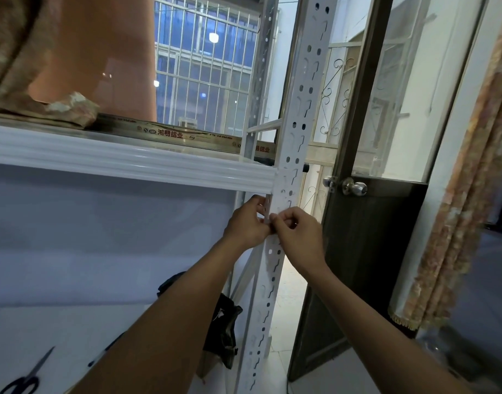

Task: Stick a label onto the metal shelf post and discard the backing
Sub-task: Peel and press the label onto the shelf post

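Reaching forward, left hand [247, 224] and right hand [297, 233] meet at shelf post [294, 155], fingers curled, pinching small label [268, 219]

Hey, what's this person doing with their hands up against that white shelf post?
A person is working at the white perforated metal shelf post, just under the white ribbed shelf beam. Both the left hand and right hand pinch a small pale label against the post. Whether the backing is off is too small to tell.

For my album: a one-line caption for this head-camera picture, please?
At the white shelf post, below the shelf beam, the left hand and right hand pinch a small label.
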